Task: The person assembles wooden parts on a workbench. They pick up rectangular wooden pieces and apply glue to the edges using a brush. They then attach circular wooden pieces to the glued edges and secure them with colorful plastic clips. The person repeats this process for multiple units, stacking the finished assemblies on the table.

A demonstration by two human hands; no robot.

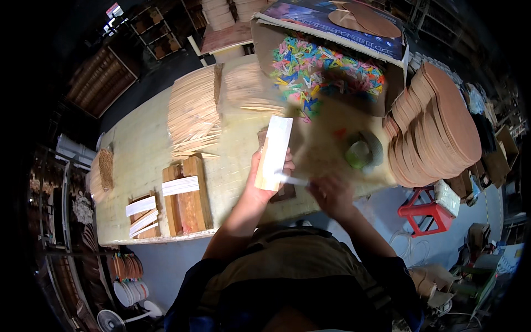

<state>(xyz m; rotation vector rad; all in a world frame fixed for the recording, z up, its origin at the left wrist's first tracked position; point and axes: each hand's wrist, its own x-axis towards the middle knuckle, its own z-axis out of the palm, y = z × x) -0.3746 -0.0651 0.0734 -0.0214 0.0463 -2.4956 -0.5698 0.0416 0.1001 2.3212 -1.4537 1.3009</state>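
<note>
My left hand (258, 191) is closed around a pale wooden block (276, 148), tilted upright over the table, its upper face mostly covered in white. At the block's lower end, the white tip of a thin stick-like tool (293, 180) meets its edge. Motion smears my right hand (333, 195), which pinches the tool's other end; the tool's exact kind is not clear. A brown piece (285, 193) lies partly hidden below my left hand. To the right of the block stands a cup with green on it (359, 154).
Wooden strips lie in a large pile (193, 110) and a smaller one (251, 86). White-faced strips rest on wooden blocks (191, 213) at front left. An open carton (326, 25) spills coloured clips (315, 69). Curved brown boards (442, 127) stack at right, above a red stool (423, 213).
</note>
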